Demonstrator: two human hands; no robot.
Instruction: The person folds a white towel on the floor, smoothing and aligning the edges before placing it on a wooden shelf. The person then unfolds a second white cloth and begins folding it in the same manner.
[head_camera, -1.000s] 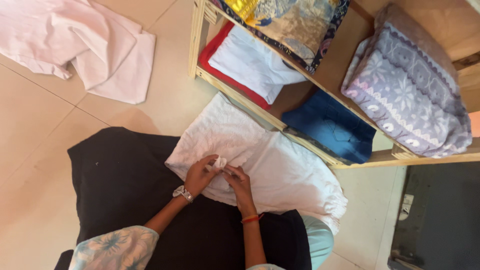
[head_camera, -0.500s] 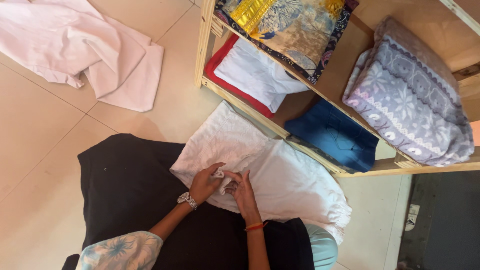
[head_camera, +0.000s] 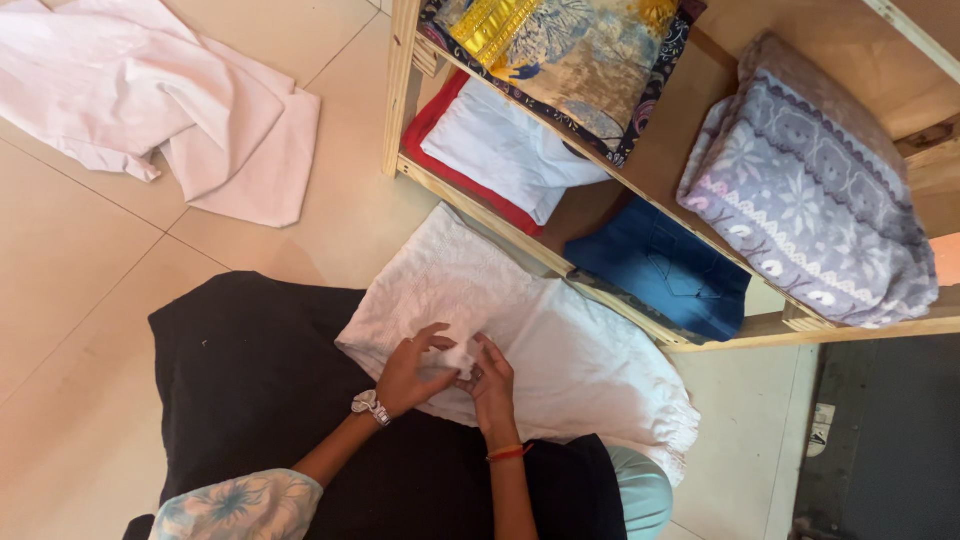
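The tiled floor (head_camera: 80, 300) carries everything in view. A wooden shelf unit (head_camera: 480, 205) stands at the upper right. Its upper level holds a lavender patterned blanket (head_camera: 810, 190) and a gold-and-blue printed cloth (head_camera: 570, 50). Its lower level holds a folded white cloth on a red one (head_camera: 500, 150) and folded blue denim (head_camera: 665, 270).

A black cloth (head_camera: 250, 380) lies spread on the floor below you. A crumpled pale pink cloth (head_camera: 170, 100) lies well apart from it at the upper left.

The white garment (head_camera: 560, 360) lies partly on the black cloth and partly on the floor, with its far edge just beside the lower rail of the shelf unit. Its left part is textured; its right part is smooth.

Your left hand (head_camera: 410, 370) rests on the near middle of the garment, fingers curled, wrist bearing a silver watch (head_camera: 368, 405). Your right hand (head_camera: 492, 385) lies just beside it, touching it, with a red-and-gold bangle (head_camera: 508, 453) at the wrist. Both grips are closed on a small fold of the white garment between the fingertips. The rest of the garment extends outward from the grip on both sides and away toward the shelf.
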